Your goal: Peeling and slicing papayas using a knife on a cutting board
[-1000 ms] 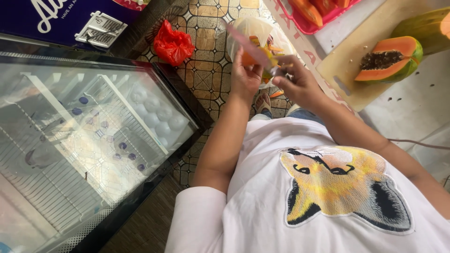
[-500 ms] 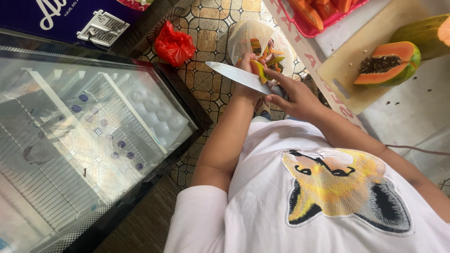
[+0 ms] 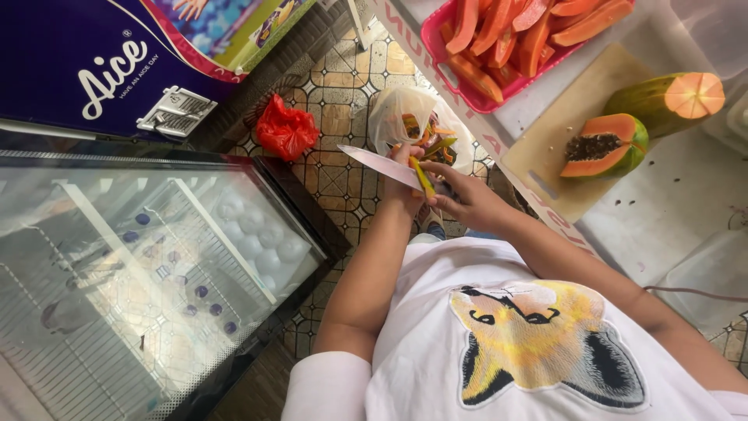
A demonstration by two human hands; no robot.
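This looks like a small fruit stall or shop: a glass-topped chest freezer [image 3: 148, 265] stands on the left, and a pink tray of sliced papaya [image 3: 499, 47] with a cutting board [image 3: 561, 156] sits far right.

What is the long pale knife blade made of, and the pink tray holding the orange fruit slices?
The long pale knife blade looks like metal: thin, flat, smooth, with a dull sheen. The pink tray seems to be plastic: bright even colour, moulded rim with a slot-like handle opening. The right hand grips the knife; its handle is hidden, so its material cannot be told.
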